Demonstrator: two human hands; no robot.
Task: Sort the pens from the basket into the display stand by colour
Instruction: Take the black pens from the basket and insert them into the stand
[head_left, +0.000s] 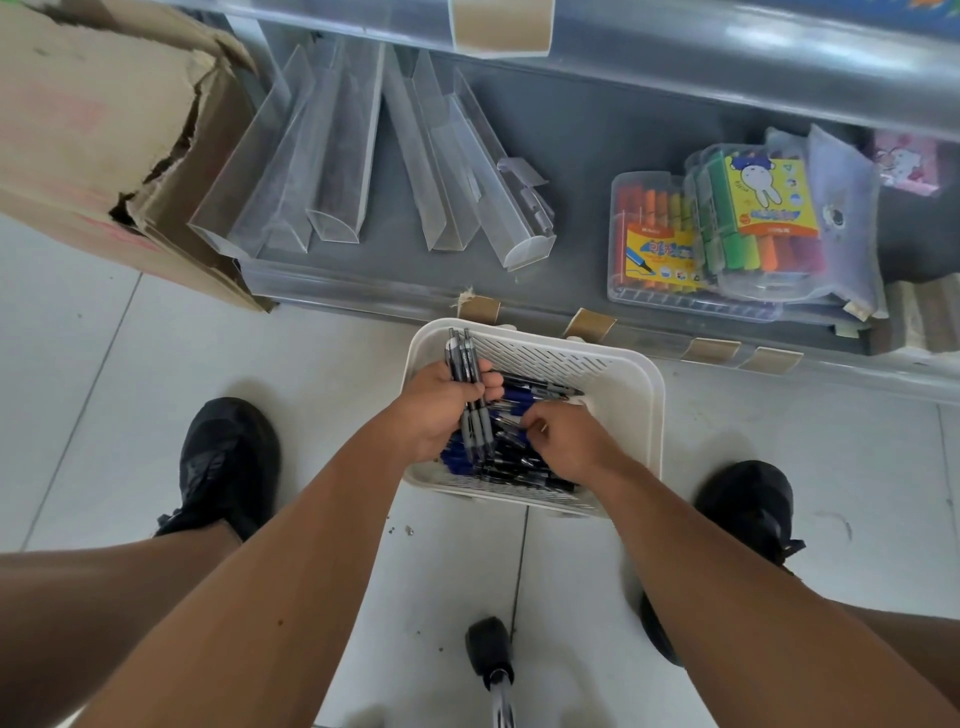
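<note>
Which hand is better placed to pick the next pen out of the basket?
Probably the right hand: its fingers are already down among the loose pens in the basket, while the left hand grips a bundle of pens.

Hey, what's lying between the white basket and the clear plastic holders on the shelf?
In the head view, only bare grey shelf floor and its clear front lip with brown tape tabs separate the white basket from the clear holders.
</note>
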